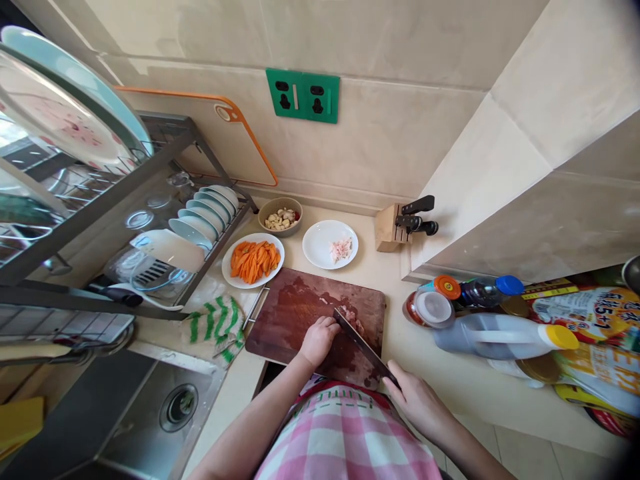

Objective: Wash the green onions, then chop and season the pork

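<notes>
A brown cutting board [290,300] lies on the counter in front of me, its surface wet and streaked. My right hand [413,388] is closed round the handle of a kitchen knife [364,345], whose blade slants across the board. Close to the blade's tip, my left hand [319,339] has its fingers curled down; what lies under them is hidden. Small pieces of pinkish raw meat [354,319] sit beside the blade on its far side. Behind the board, a white plate [316,245] carries a small heap of pale pink shreds [341,249].
Sliced carrots [255,261] fill another plate. Beyond is a bowl [283,231] of garlic-like pieces. A knife block [387,230] stands by the wall; bottles and jars [500,337] crowd the right. Leftward are a dish rack [210,257], striped cloth [217,327] and sink [145,427].
</notes>
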Demonstrator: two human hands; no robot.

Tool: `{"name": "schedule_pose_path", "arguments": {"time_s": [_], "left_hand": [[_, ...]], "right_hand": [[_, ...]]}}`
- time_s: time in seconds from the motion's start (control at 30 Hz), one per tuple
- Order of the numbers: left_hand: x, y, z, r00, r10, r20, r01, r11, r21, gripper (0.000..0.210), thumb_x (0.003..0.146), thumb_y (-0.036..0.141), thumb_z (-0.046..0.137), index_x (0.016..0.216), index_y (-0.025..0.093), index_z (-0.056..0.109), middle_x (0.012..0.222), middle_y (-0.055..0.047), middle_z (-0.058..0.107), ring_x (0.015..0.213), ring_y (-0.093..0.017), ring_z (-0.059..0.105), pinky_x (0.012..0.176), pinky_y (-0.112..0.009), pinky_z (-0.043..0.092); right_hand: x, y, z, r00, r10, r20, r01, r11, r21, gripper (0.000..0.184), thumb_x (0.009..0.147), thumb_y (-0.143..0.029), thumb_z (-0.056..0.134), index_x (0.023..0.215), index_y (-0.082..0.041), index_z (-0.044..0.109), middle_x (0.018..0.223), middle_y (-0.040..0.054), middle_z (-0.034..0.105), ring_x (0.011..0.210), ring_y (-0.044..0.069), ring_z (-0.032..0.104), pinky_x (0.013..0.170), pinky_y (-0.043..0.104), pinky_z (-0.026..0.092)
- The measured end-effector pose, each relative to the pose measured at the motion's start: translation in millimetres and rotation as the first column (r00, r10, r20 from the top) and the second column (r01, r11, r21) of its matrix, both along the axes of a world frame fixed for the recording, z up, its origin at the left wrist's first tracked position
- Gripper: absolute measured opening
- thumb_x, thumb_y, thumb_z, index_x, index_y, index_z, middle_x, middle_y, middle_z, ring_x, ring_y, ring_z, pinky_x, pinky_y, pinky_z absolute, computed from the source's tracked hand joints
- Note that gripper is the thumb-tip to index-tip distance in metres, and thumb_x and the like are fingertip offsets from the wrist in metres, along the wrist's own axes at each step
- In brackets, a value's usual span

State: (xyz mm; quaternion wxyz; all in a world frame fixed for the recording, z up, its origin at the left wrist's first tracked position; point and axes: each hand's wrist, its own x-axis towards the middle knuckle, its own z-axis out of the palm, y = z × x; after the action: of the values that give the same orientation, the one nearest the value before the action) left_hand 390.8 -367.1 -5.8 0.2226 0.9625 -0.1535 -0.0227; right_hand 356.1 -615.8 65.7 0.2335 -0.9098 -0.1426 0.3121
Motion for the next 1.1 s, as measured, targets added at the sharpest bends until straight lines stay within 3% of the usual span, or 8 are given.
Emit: {"name": "schedule_pose_path", "arguments": {"time_s": [0.23, 0.3, 0.4, 0.5, 0.6, 0.7, 0.93, 1.1], "left_hand": [[-1, 0, 1.7, 1.000, 0.028, -0.011, -0.029, 0.999, -0.036, 0.021, 0.085, 0.015, 0.048, 0.092, 0.021, 0.066, 0.097, -0.003, 0.064, 0.089, -0.015, 0.055, 0.083, -0.028, 0.046], [-3, 0, 0.4, 0.999, 0.042, 0.001, -0.042, 0.998, -0.052, 0.022, 0.086, 0.015, 0.047, 0.094, 0.021, 0.066, 0.100, -0.002, 0.063, 0.092, -0.015, 0.055, 0.084, -0.027, 0.046], [-5, 1, -0.3, 0.999, 0.049, 0.006, -0.049, 0.998, -0.035, 0.022, 0.086, 0.016, 0.046, 0.092, 0.022, 0.066, 0.098, -0.002, 0.063, 0.091, -0.015, 0.054, 0.083, -0.027, 0.046], [-4, 0, 0.8, 0.999, 0.032, -0.006, -0.032, 0.999, -0.005, 0.020, 0.086, 0.017, 0.047, 0.091, 0.022, 0.066, 0.095, -0.002, 0.062, 0.089, -0.015, 0.053, 0.082, -0.027, 0.046], [-3, 0, 1.1, 0.999, 0.032, -0.014, -0.032, 0.999, 0.002, 0.019, 0.085, 0.018, 0.048, 0.093, 0.023, 0.065, 0.095, -0.002, 0.062, 0.089, -0.016, 0.053, 0.082, -0.028, 0.046], [-2, -1, 0.6, 0.999, 0.045, -0.015, -0.045, 0.999, 0.006, 0.019, 0.085, 0.016, 0.048, 0.091, 0.022, 0.066, 0.093, -0.003, 0.062, 0.089, -0.016, 0.053, 0.081, -0.028, 0.045], [-2, 1, 1.6, 1.000, 0.026, -0.014, -0.027, 0.999, -0.027, 0.019, 0.085, 0.014, 0.049, 0.089, 0.021, 0.066, 0.094, -0.003, 0.063, 0.089, -0.015, 0.055, 0.083, -0.027, 0.045], [-6, 3, -3.9, 0.998, 0.062, 0.028, -0.062, 0.998, -0.024, 0.020, 0.087, 0.020, 0.046, 0.089, 0.022, 0.066, 0.093, -0.002, 0.063, 0.087, -0.015, 0.054, 0.082, -0.027, 0.045]], "right_hand": [[35, 68, -11.7, 0.991, 0.040, 0.130, -0.039, 0.999, -0.012, 0.022, 0.091, -0.031, 0.033, 0.103, -0.020, 0.047, 0.086, 0.0079, 0.068, 0.078, 0.018, 0.065, 0.060, 0.023, 0.036], [33, 64, -12.6, 0.991, 0.041, 0.128, -0.041, 0.999, -0.008, 0.021, 0.091, -0.031, 0.033, 0.102, -0.020, 0.048, 0.086, 0.0076, 0.068, 0.078, 0.018, 0.065, 0.061, 0.023, 0.036], [18, 33, -9.9, 0.998, 0.007, 0.068, -0.008, 1.000, 0.013, 0.023, 0.090, -0.032, 0.032, 0.100, -0.020, 0.049, 0.087, 0.0072, 0.067, 0.079, 0.019, 0.064, 0.062, 0.024, 0.038], [6, 1, -1.8, 1.000, -0.024, -0.007, 0.024, 0.997, 0.067, 0.024, 0.089, -0.035, 0.031, 0.097, -0.021, 0.050, 0.087, 0.0055, 0.066, 0.080, 0.019, 0.063, 0.064, 0.024, 0.039], [2, -13, 5.8, 1.000, -0.021, -0.015, 0.022, 0.997, 0.073, 0.024, 0.089, -0.036, 0.030, 0.093, -0.022, 0.049, 0.080, 0.0037, 0.065, 0.074, 0.018, 0.062, 0.061, 0.024, 0.039], [8, 1, 4.7, 1.000, 0.010, 0.000, -0.010, 0.998, 0.063, 0.022, 0.089, -0.034, 0.031, 0.093, -0.022, 0.050, 0.079, 0.0037, 0.065, 0.072, 0.018, 0.062, 0.060, 0.023, 0.037], [45, 69, -10.9, 0.992, 0.057, 0.114, -0.061, 0.997, 0.035, 0.022, 0.090, -0.031, 0.034, 0.103, -0.020, 0.048, 0.087, 0.0075, 0.067, 0.079, 0.019, 0.063, 0.062, 0.023, 0.036], [35, 35, -7.1, 0.999, 0.013, 0.035, -0.016, 0.995, 0.097, 0.021, 0.089, -0.033, 0.034, 0.097, -0.020, 0.049, 0.085, 0.0050, 0.066, 0.077, 0.017, 0.062, 0.061, 0.022, 0.036]]}}
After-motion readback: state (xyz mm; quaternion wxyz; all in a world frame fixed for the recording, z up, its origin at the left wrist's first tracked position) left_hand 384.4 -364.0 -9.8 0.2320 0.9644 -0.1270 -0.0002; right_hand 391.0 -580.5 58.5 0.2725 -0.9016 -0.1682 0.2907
